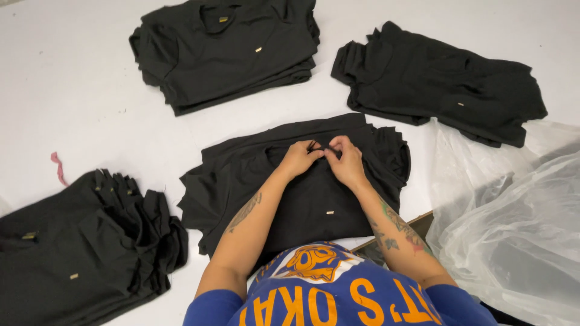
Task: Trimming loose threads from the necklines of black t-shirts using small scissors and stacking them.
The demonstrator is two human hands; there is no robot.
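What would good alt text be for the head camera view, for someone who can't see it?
Seen from above, a person's left hand and right hand pinch the neckline of a black shirt lying on a white table. Three stacks of folded black shirts surround it, with crumpled clear plastic bags at right.

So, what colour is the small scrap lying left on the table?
Pink, seen in the head view: the scrap.

Both hands [323,160] at black shirt [314,199] collar, 3 stacks nearby.
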